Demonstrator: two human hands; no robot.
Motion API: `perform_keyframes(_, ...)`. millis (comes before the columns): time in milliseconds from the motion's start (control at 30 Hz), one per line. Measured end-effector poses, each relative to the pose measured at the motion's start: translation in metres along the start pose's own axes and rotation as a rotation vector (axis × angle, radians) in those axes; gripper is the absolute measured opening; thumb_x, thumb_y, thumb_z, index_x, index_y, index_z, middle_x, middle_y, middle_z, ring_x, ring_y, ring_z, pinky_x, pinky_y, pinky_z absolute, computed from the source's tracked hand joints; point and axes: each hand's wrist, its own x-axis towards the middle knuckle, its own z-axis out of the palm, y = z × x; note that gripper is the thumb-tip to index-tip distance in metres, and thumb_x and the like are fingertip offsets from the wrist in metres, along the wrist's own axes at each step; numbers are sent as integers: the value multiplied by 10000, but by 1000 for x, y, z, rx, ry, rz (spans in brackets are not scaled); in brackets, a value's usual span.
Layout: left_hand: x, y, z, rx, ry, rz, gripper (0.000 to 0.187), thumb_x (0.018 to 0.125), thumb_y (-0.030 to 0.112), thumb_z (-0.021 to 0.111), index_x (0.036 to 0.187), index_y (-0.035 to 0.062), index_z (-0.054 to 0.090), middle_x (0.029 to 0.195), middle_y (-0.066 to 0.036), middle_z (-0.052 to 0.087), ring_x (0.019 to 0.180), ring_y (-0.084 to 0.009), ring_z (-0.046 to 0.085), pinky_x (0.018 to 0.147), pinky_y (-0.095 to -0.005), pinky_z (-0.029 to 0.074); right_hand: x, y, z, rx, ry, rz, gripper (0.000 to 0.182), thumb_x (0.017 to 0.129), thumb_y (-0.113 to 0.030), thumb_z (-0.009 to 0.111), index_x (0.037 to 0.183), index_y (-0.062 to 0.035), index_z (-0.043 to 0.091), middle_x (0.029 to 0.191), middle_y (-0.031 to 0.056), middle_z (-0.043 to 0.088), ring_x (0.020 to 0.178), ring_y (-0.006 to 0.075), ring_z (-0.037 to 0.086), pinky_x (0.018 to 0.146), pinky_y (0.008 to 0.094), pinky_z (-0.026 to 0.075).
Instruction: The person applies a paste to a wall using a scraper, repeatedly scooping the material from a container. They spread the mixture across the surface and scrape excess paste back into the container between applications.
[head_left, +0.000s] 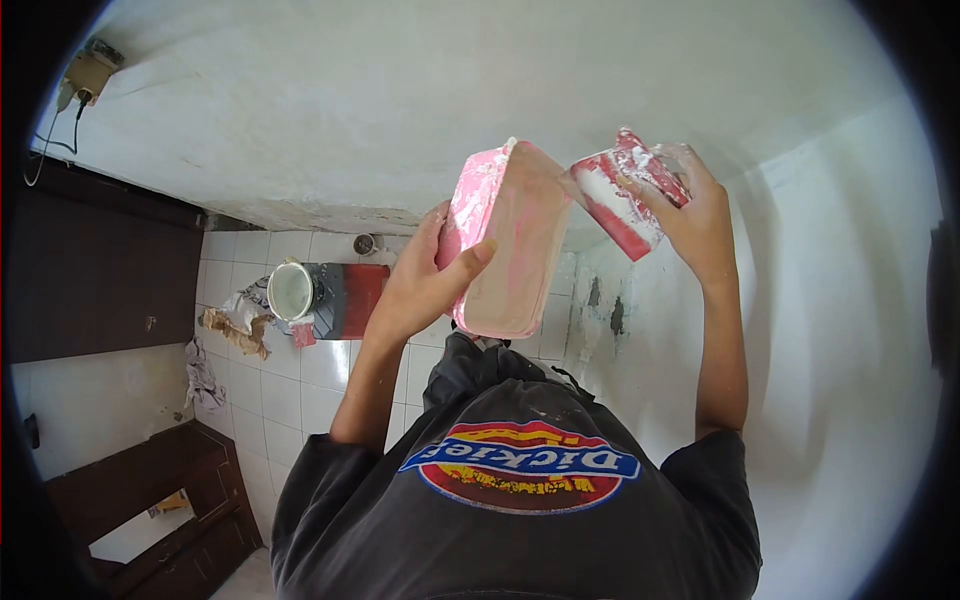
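Observation:
My left hand [425,275] grips a pink rectangular tub [515,240] by its left side, thumb over the rim. The tub is tilted, and its inner walls are coated with pale paste. In my right hand [697,215] is a red scraper [612,205] with a wide blade, smeared with white paste. The blade's left corner is close to the tub's right rim; whether they touch I cannot tell. My right fingers are wrapped round the scraper's red, paste-covered handle.
A white bucket [291,290] stands on the tiled floor beside a grey and red box-like object [350,300]. Crumpled paper [240,325] lies left of it. A plastered wall [330,100] rises ahead. A socket with cables [88,78] is at upper left.

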Motion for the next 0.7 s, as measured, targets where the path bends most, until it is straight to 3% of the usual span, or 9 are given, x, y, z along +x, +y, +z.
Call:
perform_keyframes(33, 1, 0, 0, 54, 18, 21, 814, 853, 425, 687, 1362, -132, 381, 1272, -241, 543, 1170, -257, 550, 998, -368, 434, 3, -1, 3, -103, 29, -113, 399, 810, -216, 771, 1099, -3, 597, 839, 153, 695, 720, 197, 685, 668, 279, 505)
perform_keyframes(233, 3, 26, 5, 272, 118, 31, 813, 750, 414, 712, 1303, -126, 457, 1167, -284, 612, 1095, -297, 620, 954, -373, 465, 10, -6, 3, -135, -86, -105, 311, 834, -237, 720, 1049, -29, 631, 831, 174, 695, 729, 321, 680, 671, 346, 520)
perform_keyframes(467, 9, 67, 4, 291, 134, -21, 768, 702, 409, 705, 1253, -95, 525, 1096, -269, 649, 1033, -321, 648, 907, -388, 490, 11, -16, 7, -41, -186, -92, 280, 835, -216, 711, 1017, -20, 627, 787, 190, 684, 697, 339, 675, 639, 364, 515)
perform_keyframes(700, 16, 32, -8, 369, 111, -75, 778, 701, 475, 692, 1222, -87, 559, 1052, -268, 661, 993, -348, 659, 882, -392, 498, -24, 7, 58, 110, -261, 7, 291, 834, -198, 717, 1041, -15, 626, 825, 181, 694, 728, 275, 701, 669, 351, 522)
